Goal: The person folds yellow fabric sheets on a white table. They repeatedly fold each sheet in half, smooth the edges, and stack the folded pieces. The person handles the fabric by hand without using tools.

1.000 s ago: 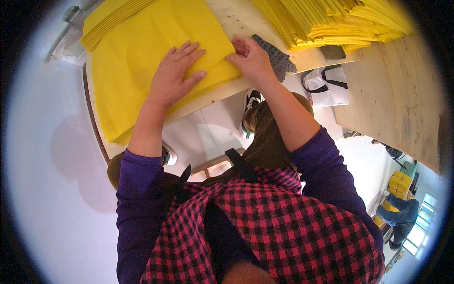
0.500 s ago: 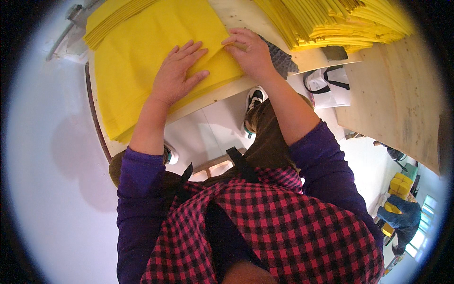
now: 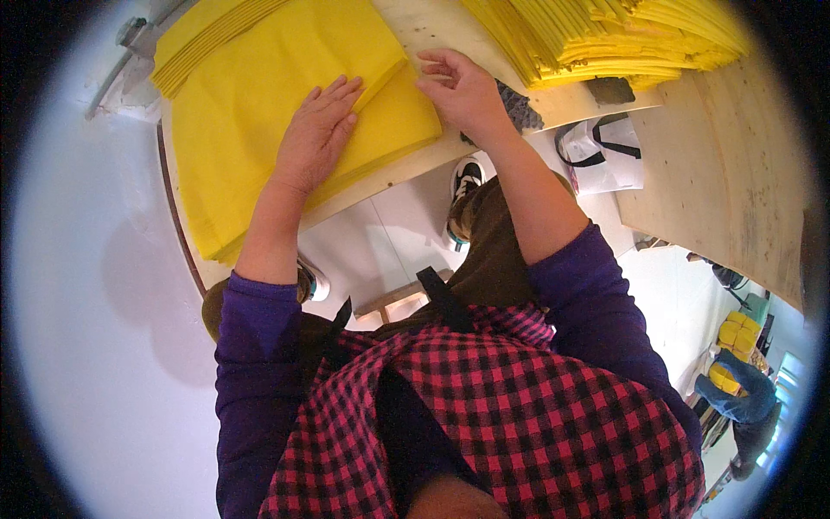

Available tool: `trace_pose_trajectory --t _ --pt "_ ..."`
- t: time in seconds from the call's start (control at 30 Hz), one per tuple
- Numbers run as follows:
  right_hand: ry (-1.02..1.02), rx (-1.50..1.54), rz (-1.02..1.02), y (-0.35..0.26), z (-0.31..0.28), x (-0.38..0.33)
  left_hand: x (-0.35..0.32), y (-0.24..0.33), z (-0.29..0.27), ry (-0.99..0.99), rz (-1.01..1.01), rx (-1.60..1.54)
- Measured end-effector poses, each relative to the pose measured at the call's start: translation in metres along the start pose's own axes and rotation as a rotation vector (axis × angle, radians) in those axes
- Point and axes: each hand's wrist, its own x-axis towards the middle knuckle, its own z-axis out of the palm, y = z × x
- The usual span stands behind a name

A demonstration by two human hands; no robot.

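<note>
A stack of flat yellow cloth (image 3: pixel 233 147) lies on the wooden table in front of me. My left hand (image 3: pixel 320 138) rests flat on its top sheet, fingers stretched out and pointing away. Just right of that hand, the top sheet's right side is turned up into a narrow raised flap (image 3: pixel 380 86), baring yellow material beneath. Beside the stack's right edge is my right hand (image 3: pixel 467 95), its fingers loosely bent and apart, with nothing visible in them. Whether its thumb touches the cloth edge I cannot tell.
Piled folded yellow cloths (image 3: pixel 605 43) stand at the far right of the table (image 3: pixel 415 160). A dark grey rough piece (image 3: pixel 519 108) lies by my right wrist, a smaller dark block (image 3: pixel 610 90) farther right. Below are a white bag (image 3: pixel 609 164) and a wooden board (image 3: pixel 726 173). Another person (image 3: pixel 743 398) bends over at right.
My right hand has let go of the cloth's right edge and moved slightly right. The edge now stands folded inward as a flap next to my left hand, which has shifted slightly left.
</note>
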Motion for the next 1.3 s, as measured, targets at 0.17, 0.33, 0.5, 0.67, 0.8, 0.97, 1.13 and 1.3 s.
trace_pose_trajectory --t 0.17,0.33,0.5,0.67,0.8,0.97,1.13,1.3 --pt "-0.223 0.153 0.063 0.011 -0.006 -0.006 0.000 0.001 0.000 -0.001 -0.002 -0.015" --pt "-0.265 0.260 0.039 0.025 0.000 -0.006 0.001 0.002 0.000 0.005 -0.001 -0.006" --pt "-0.272 0.296 0.068 0.024 0.004 -0.004 0.001 0.003 -0.002 -0.001 0.000 0.003" --pt "-0.310 0.426 0.097 0.017 -0.002 -0.008 0.000 0.004 -0.002 0.000 -0.003 0.004" --pt "-0.319 0.445 0.138 0.014 -0.003 -0.009 0.000 0.004 -0.001 0.008 -0.003 0.003" --pt "-0.283 0.463 0.153 0.018 0.000 -0.006 0.001 0.003 -0.001 0.010 0.005 0.001" --pt "-0.207 0.439 0.130 0.023 0.003 -0.004 0.001 0.003 -0.002 -0.002 0.011 0.004" --pt "-0.164 0.279 0.115 0.021 0.006 0.000 0.001 0.005 -0.002 0.000 0.011 0.009"
